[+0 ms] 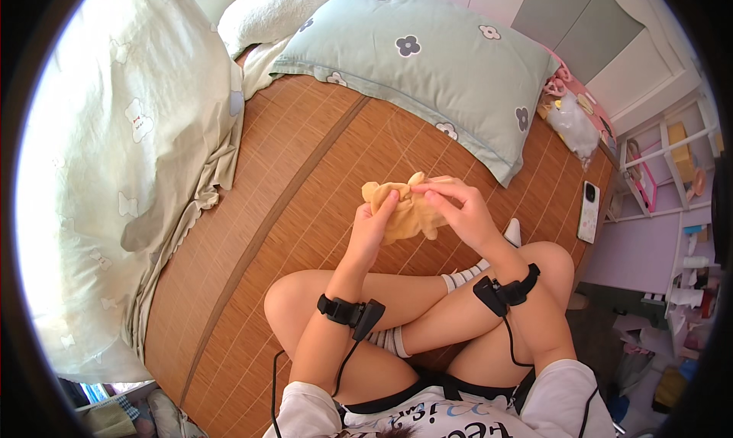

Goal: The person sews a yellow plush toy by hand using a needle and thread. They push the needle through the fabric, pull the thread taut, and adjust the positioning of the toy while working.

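Observation:
A limp, tan plush toy skin with small rounded nubs is held up above my crossed legs. My left hand grips its left side, the thumb pressing on the fabric near a fold. At the upper right edge, my right hand pinches the cloth between thumb and fingertips. Faint pale strands, perhaps thread, show above the toy against the mat. Whether a needle is between the right fingertips cannot be made out. My fingers hide part of the toy's right side.
Under me lies a brown bamboo mat. Ahead is a green flowered pillow, with a clear plastic bag of white filling to its right. A phone rests near the right edge. Pale curtain-like fabric hangs left. Cables trail from both wrist straps.

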`<state>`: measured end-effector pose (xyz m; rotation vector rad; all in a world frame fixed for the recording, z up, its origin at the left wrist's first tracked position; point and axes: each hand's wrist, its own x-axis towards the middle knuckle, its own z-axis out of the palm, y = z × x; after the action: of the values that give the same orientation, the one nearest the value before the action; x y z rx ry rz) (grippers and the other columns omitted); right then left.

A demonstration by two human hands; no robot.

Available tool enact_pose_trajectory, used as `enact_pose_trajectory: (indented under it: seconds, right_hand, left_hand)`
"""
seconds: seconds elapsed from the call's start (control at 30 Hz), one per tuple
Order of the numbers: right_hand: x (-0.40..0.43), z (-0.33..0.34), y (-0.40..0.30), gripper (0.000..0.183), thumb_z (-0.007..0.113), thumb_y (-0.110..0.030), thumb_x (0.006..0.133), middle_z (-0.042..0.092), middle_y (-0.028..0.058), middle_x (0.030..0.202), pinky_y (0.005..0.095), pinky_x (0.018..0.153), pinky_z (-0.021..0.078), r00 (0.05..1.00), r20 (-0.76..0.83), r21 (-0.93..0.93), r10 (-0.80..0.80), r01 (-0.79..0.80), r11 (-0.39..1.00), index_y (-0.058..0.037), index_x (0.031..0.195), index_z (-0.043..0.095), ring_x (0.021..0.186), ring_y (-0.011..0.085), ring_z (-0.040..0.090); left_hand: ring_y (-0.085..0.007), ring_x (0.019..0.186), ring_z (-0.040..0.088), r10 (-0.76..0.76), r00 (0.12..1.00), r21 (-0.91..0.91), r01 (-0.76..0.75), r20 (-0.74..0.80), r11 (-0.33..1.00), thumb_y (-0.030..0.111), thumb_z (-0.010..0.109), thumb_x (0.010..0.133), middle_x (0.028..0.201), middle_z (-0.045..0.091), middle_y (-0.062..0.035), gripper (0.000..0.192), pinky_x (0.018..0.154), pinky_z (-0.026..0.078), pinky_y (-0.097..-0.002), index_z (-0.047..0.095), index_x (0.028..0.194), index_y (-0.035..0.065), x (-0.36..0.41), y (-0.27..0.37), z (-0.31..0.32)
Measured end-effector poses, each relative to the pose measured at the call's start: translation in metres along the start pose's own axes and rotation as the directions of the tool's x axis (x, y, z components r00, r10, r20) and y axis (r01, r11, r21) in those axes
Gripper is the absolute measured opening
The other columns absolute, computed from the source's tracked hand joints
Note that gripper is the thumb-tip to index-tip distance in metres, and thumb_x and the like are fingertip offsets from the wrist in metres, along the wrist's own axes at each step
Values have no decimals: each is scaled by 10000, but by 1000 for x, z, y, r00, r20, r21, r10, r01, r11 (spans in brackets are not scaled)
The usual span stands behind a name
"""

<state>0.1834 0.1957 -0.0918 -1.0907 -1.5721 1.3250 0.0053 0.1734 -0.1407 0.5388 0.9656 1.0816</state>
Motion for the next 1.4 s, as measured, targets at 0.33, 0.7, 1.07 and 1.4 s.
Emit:
enact_pose_trajectory:
  seconds: [0.33,0.7,1.07,1.4]
  right_hand:
    - [-1,-4,-10,253,519,-139,921,649,45,1052,250,850,438,963,96,489,251,-266,831,4,1085,648,946,105,579]
    - [-2,-8,5,234,480,-208,952,622,45,1071,329,902,424,886,-315,302,340,-246,921,-74,1085,619,1011,146,564]
    - [3,-4,-1,378,299,-328,1002,527,69,1230,409,947,431,900,197,849,389,-355,390,-90,1255,447,1105,209,533]
    - [1,2,11,343,329,-292,992,507,56,1247,410,953,420,907,152,915,393,-279,292,-102,1242,465,1144,214,503]
  left_hand:
    - [-96,914,593,-26,999,-194,31,28,980,309,535,943,1034,621,-47,345,769,474,-226,571,1140,27,-5,13,5]
    - [-216,976,565,885,412,687,-709,217,162,12,697,718,1011,643,-49,208,839,466,-340,694,913,85,-11,14,7]
    - [-229,1014,508,772,435,732,-679,463,-58,35,759,568,1056,558,-37,409,881,345,-364,607,933,140,-12,9,17]
    - [-176,1067,578,-91,983,-236,128,159,963,399,288,991,1159,588,-92,492,862,489,-309,341,1317,34,6,-4,-4]
